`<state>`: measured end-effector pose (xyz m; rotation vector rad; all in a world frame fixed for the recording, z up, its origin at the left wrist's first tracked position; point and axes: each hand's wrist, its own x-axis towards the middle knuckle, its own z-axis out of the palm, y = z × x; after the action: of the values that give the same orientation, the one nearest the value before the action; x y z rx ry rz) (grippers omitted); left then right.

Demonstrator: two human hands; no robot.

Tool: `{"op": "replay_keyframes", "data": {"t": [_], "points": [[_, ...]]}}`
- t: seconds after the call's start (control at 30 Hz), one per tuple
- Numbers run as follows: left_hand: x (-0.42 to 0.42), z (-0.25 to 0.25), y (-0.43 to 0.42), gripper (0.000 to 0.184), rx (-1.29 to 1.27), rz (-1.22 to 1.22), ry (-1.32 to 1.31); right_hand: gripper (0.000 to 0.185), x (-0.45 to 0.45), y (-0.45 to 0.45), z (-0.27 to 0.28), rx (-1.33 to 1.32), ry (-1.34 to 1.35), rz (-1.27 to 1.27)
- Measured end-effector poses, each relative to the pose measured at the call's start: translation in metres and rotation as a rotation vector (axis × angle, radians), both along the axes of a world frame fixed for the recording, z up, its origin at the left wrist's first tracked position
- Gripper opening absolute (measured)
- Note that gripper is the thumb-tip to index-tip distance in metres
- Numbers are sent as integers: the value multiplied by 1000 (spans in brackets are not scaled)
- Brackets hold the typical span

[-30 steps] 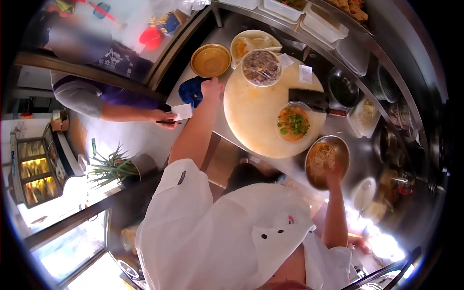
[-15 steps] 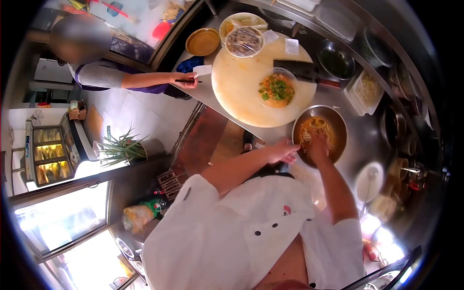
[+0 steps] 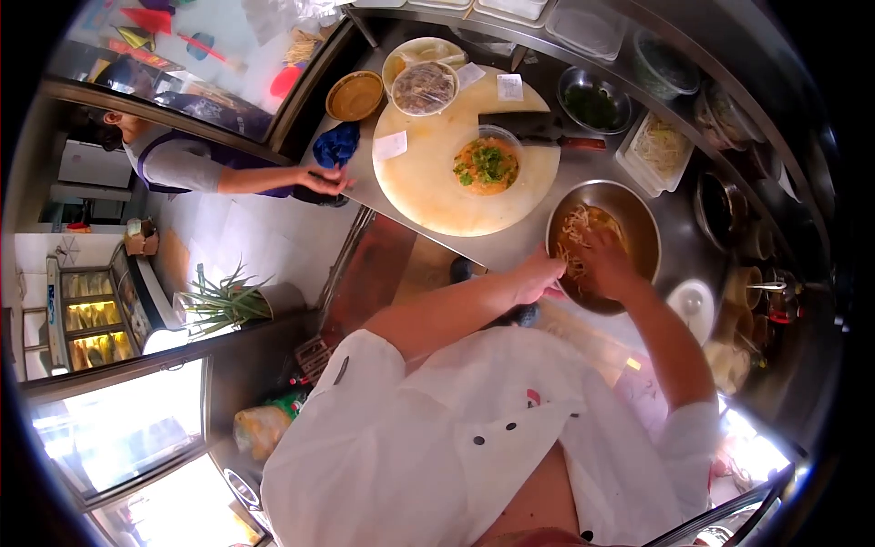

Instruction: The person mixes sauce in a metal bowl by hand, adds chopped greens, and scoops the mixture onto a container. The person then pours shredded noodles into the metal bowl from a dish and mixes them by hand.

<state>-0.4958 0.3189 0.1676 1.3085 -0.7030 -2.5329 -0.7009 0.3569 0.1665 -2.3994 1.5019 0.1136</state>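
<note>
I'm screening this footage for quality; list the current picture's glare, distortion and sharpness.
Head view: glare whites out the lower-left glass panes; head view: fisheye distortion bows the steel shelf, corners black; head view: left hand, right hand and steel bowl look reasonably clear.

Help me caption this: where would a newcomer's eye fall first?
Likely the big round cream-coloured board on the metal counter, bearing a clear round bowl of orange food topped with green leaves. Next, the round shiny metal bowl beside it, left hand at its rim, right hand inside among pale strands.
</note>
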Motion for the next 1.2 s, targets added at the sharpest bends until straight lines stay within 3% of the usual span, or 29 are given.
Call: {"op": "replay_keyframes", "data": {"t": [0.1,0.2,0.33,0.47,0.57,0.6,0.67,0.7,0.73,0.8,0.87,0.9,1.0,1.03,1.1,1.13,1.17,1.2], "points": [[2,-4,-8,69,-103,-106,-81,73,-1,-12,9,55,37,-318],[15,2,-30,68,-4,-58,-25,75,0,-1,-26,89,-196,-724],[9,-40,-31,69,-21,-107,-34,80,23,11,-35,252,-94,-619],[0,-107,-17,52,16,24,20,87,23,13,-85,197,-78,-711],[19,-138,-12,54,-71,-38,-196,84,20,15,-93,248,-52,-793],[48,-184,-9,51,-875,-252,-158,87,20,16,-97,266,-12,-801],[85,-91,-13,44,-418,-141,-159,88,17,18,-105,304,11,-801],[114,-39,-26,44,-483,-227,-92,90,14,16,-100,351,13,-789],[136,19,-31,38,-512,-95,-86,88,12,16,-99,356,-6,-800],[197,86,-29,41,-1088,30,171,86,10,14,-98,370,-51,-800],[227,163,-17,62,-1530,235,223,87,14,9,-96,399,-10,-804],[244,201,-9,67,-1773,243,126,87,15,5,-93,413,12,-796],[235,265,28,34,-1516,915,800,87,21,-2,-86,422,90,-731],[238,277,34,36,-1597,1006,812,88,21,-2,-87,433,87,-724],[247,286,47,40,-1956,1060,461,90,18,-7,-88,443,75,-709],[250,288,52,43,-2163,1080,120,90,18,-9,-88,454,94,-699],[251,290,55,45,-2372,1101,-358,91,18,-10,-85,464,111,-694],[250,294,56,48,-2519,1143,-1052,92,19,-10,-83,478,127,-693]]}}
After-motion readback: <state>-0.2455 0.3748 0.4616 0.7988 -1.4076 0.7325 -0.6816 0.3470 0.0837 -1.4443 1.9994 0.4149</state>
